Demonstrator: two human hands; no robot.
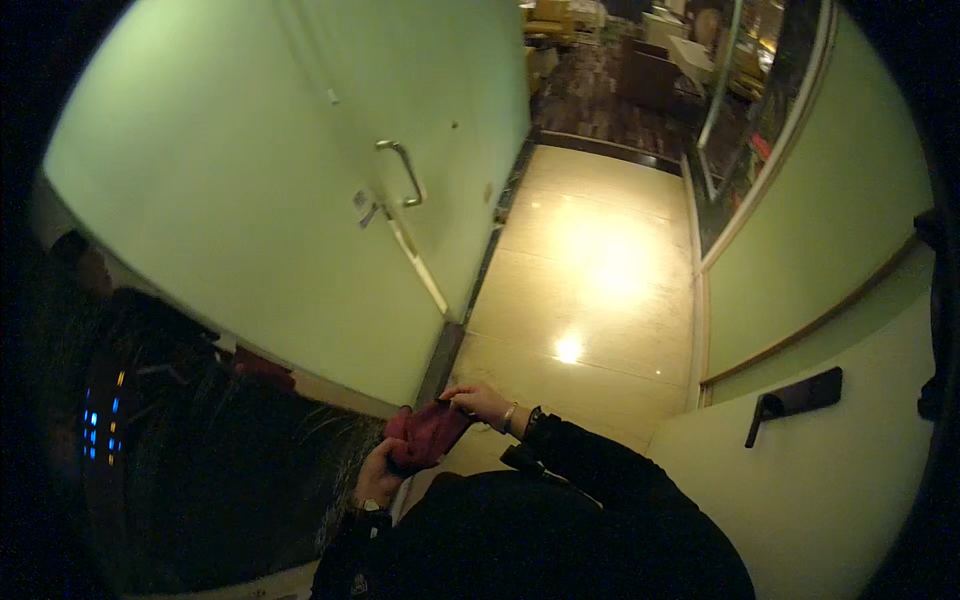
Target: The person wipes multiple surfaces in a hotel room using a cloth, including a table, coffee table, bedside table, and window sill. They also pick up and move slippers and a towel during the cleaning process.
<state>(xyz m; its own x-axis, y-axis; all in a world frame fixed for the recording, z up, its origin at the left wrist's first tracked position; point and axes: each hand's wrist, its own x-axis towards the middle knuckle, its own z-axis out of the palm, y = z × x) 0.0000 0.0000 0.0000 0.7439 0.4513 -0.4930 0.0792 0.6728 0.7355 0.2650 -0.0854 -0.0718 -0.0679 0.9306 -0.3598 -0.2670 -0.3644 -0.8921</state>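
At 7 o'clock our left hand (378,480) grips the lower end of a red cloth (428,432), fingers closed around it. The cloth sits at 6 o'clock, held between both hands above the floor (590,260). At its upper edge our right hand (482,402) pinches the fabric, fingers closed on it. To handle it well, we judge that both grips should stay firm and the cloth taut. We see no containers. The door (300,180) with its handle (405,172) stands at 11 o'clock.
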